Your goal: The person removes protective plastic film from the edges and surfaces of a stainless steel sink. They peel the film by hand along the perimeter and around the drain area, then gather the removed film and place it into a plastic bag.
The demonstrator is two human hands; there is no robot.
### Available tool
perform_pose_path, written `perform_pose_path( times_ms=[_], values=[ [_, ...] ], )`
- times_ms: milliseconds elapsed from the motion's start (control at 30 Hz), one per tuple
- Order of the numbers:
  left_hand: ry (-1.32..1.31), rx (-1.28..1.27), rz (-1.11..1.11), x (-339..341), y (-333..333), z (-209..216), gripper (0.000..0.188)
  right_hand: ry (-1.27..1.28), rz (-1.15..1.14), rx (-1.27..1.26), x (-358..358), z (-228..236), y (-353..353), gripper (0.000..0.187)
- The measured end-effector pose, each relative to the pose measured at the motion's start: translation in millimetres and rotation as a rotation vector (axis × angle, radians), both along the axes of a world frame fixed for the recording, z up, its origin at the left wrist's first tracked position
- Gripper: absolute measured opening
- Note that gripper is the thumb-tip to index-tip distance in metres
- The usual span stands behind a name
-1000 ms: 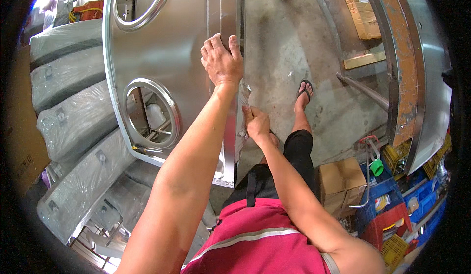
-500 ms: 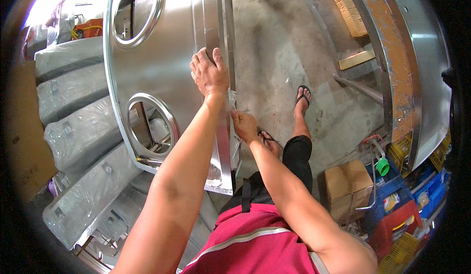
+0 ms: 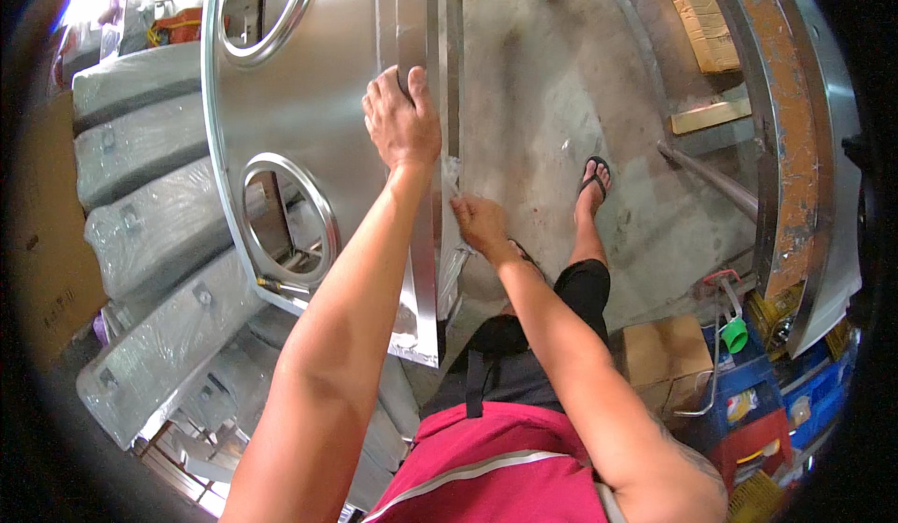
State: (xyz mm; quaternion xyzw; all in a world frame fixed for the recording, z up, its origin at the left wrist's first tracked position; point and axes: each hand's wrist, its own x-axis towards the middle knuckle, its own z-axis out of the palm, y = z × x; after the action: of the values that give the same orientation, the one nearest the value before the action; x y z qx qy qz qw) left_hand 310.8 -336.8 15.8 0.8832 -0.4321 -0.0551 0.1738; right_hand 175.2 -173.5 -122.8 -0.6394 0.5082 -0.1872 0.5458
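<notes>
A brushed steel counter panel [image 3: 327, 102] with two round rimmed cutouts stretches away from me on the left. My left hand [image 3: 404, 123] lies flat near its right-hand edge, fingers stretched and thumb apart. Just right of that edge, my right hand [image 3: 481, 225] is closed in a pinch on thin clear plastic film [image 3: 453, 175]. The film runs along the panel's side, and more of it hangs crumpled nearer to me. The near round cutout [image 3: 330, 242] has a yellow-and-black tool [image 3: 281, 285] lying close by, at the panel's near left corner.
Several film-wrapped grey metal pieces [image 3: 140, 186] are stacked at the left. A concrete floor [image 3: 533, 74] lies to my right. Beyond it stand a metal frame [image 3: 790, 149] and a wood block [image 3: 711, 116]. A cardboard box [image 3: 666, 359] and blue crates [image 3: 748, 383] sit at lower right.
My right hand has drawn slightly away from the panel's edge with the film, which stands out a little more. My left hand stays flat on the steel. The whole view has shifted slightly.
</notes>
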Motion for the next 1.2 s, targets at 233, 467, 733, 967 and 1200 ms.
perform_pose_path(
  times_ms=[233,467,733,967,1200],
  values=[
    [0.208,-0.119,0.026,9.6,3.8,5.0,0.055,-0.117,-0.644,0.819,-98.9,49.9,36.0,0.057],
    [0.12,-0.243,-0.119,-7.3,134.2,30.4,0.042,-0.227,-0.55,0.778,4.9,85.7,82.8,0.057],
    [0.201,-0.184,-0.191,-29.1,205.9,-4.7,0.054,-0.014,-0.667,0.272,24.5,93.7,84.4,0.04],
    [0.224,-0.158,-0.219,-27.0,205.0,-5.6,0.067,0.11,-0.483,0.192,21.7,84.8,78.7,0.039],
    [0.194,-0.161,-0.228,-29.7,202.6,-4.2,0.07,0.158,-0.377,0.013,18.8,53.3,73.3,0.039]
  ],
)
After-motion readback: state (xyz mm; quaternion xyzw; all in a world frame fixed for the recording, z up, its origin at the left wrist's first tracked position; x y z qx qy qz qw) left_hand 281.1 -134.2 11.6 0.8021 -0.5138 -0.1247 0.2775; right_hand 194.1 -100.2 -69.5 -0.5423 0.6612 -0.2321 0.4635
